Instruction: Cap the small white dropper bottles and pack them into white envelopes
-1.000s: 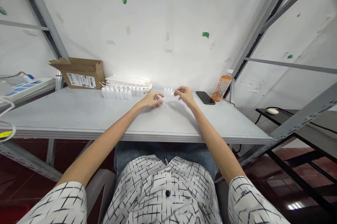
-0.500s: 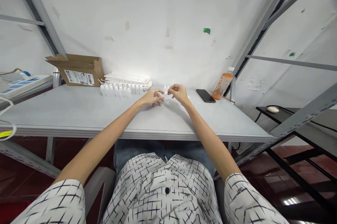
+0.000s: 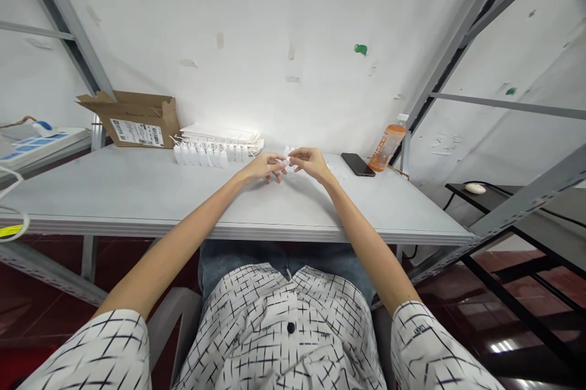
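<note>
Above the middle of the table, my left hand point(image 3: 263, 166) is closed with its fingertips on a small white plastic bottle point(image 3: 287, 162), mostly hidden by the fingers. From the other side, my right hand point(image 3: 311, 164) pinches at the top of this bottle; whether a separate cap sits in those fingers is too small to tell. Left of my hands stand several small white bottles point(image 3: 199, 155) in rows, some with thin tips. A few small clear or white pieces point(image 3: 342, 179) lie beside my right hand, partly hidden by it.
An open cardboard box point(image 3: 137, 132) and a stack of white paper or trays point(image 3: 220, 131) stand at the back left. To the right are a black phone point(image 3: 358, 165) and a bottle of orange drink point(image 3: 388, 147). Metal posts flank the grey table point(image 3: 151, 195).
Both hands stay at the same place with the small bottle between them. The right fingers have shifted slightly left, closer to the left fingertips. The view has tilted a little.
</note>
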`<state>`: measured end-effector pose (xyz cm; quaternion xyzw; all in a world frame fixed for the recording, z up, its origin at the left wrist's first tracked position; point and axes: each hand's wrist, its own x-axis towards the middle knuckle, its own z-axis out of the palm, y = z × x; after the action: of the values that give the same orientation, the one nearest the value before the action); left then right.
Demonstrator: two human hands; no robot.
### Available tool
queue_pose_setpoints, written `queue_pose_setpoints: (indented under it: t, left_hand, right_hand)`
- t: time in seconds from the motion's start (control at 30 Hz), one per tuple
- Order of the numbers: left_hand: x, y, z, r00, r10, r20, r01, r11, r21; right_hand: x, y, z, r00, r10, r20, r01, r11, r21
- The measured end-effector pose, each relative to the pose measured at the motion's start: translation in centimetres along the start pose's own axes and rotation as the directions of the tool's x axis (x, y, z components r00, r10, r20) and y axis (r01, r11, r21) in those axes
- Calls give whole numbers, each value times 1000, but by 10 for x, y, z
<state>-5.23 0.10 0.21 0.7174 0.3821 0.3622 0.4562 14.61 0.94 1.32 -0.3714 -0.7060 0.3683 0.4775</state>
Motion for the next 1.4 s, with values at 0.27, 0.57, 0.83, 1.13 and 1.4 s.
queue_pose_setpoints:
  t: [0.27,0.57,0.83,1.13,1.4]
  left_hand:
    - [-3,4,2,1000,-19,20,19,1000,15]
    - [-2,4,3,997,-36,73,41,997,-69]
    - [0,4,10,991,-55,119,64,995,-82]
    - [1,-5,4,977,-63,203,82,993,-83]
    - [-1,-1,8,971,-109,213,152,969,-196]
  right_hand:
    - [-3,0,-5,998,-3,69,5,1000,-27]
    - [-9,-1,-1,996,40,73,-26,983,-183]
    - [-9,1,8,994,-63,90,99,869,-485]
    - [-10,1,11,997,-9,83,55,819,-571]
    - [-11,-2,11,995,-65,76,98,802,-590]
